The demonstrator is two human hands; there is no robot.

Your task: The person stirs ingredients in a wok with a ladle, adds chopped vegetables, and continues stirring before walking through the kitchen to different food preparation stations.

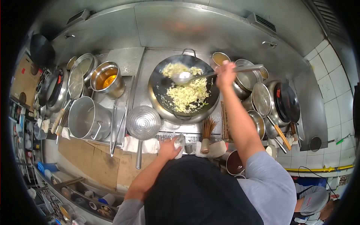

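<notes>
My right hand point(225, 75) is wrapped round the long metal handle of a ladle point(183, 77). The ladle's bowl is down in a black wok point(159, 77), among chopped, pale yellow food that looks like fried rice or egg point(187, 95) with green bits. Faint steam rises at the wok's far left. At the front edge of the stove, my left hand point(170, 148) is closed on a folded white cloth point(179, 144); part of its grip is hidden. Left of the wok lies a perforated strainer point(143, 122), its handle pointing toward me.
A bamboo brush point(207, 133) stands right of my left hand. A pot of orange oil point(107, 80) and a deep empty pot point(87, 117) are at left. Strainers point(261, 98), pots and black pans point(288, 102) crowd the right. Another person point(315, 202) is at lower right.
</notes>
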